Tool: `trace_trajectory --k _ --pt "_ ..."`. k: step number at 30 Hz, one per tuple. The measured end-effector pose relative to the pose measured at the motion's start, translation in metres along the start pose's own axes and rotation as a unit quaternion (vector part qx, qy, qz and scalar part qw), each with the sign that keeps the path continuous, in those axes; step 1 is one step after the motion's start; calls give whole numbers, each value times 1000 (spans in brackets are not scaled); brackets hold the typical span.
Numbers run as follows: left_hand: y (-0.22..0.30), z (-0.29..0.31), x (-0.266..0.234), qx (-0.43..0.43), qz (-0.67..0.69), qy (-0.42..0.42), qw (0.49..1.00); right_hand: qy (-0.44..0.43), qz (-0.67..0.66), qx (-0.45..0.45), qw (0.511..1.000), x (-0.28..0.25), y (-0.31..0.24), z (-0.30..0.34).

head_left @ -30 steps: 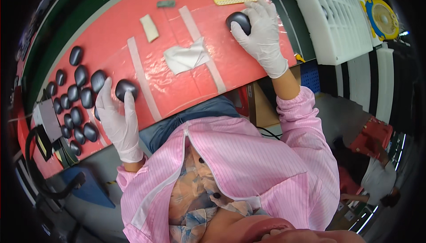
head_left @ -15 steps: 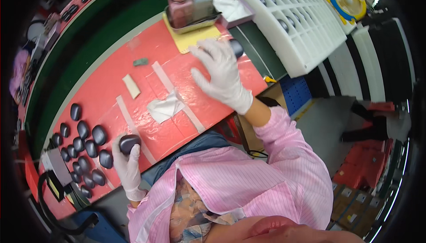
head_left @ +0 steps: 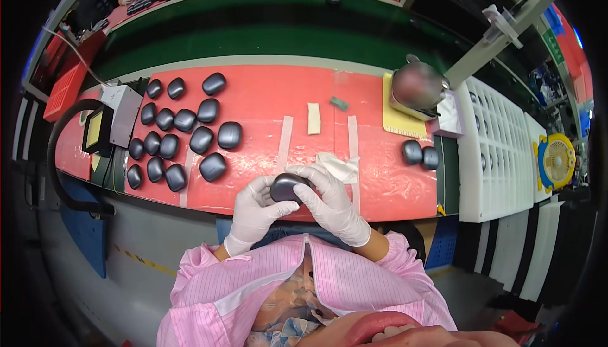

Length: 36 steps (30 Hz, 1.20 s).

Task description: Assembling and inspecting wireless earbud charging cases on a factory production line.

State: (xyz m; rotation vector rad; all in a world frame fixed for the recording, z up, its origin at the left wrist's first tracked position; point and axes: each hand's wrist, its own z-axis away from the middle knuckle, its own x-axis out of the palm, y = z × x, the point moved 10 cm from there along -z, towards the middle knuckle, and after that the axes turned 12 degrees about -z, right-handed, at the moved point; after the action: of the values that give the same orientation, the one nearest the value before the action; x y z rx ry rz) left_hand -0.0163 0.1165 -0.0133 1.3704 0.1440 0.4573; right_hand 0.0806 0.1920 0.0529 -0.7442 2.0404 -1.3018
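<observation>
In front of my chest, over the near edge of the red-covered table, both white-gloved hands close around one glossy, dark grey, pebble-shaped case [head_left: 287, 188]. My left hand [head_left: 254, 212] grips its left side, and my right hand [head_left: 330, 202] holds the right side with the thumb across its lower part. Just beyond my right hand lies a crumpled white cloth [head_left: 342, 168]. Several similar dark cases [head_left: 201, 140] are spread over the left part of the table. Two more cases [head_left: 412, 152] sit touching or nearly so at the right end.
A white slotted rack [head_left: 506, 182] holding cases stands at the right, beside a yellow fan [head_left: 558, 162]. Nearer are a yellow pad [head_left: 398, 119], a container tray [head_left: 415, 107] and a tissue box [head_left: 448, 119]. A boxy lamp [head_left: 98, 130] stands left. Co-workers sit across the green belt [head_left: 266, 30].
The view has swung round. My right hand has left the cases at the right end and come to the middle, joining my left hand on the case it was holding.
</observation>
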Motion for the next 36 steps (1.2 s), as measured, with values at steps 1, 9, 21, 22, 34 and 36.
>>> trace_trajectory --k 1,9,21,22,34,36 --pt "2 -1 0 0 -8 -3 1000 -8 -43 38 998 2 12 -2" --pt "0 -7 -3 -22 67 -67 995 10 92 -52 994 2 -27 -21" --pt "37 -16 -7 60 29 -44 997 29 -189 170 967 5 19 -22" --pt "44 -21 -4 96 29 -26 995 75 -287 194 935 1 28 -22" --pt "27 -22 -3 82 53 -15 995 79 -188 119 972 0 23 -15" --pt "31 -18 -1 86 36 -39 995 29 -155 67 985 2 14 -19"
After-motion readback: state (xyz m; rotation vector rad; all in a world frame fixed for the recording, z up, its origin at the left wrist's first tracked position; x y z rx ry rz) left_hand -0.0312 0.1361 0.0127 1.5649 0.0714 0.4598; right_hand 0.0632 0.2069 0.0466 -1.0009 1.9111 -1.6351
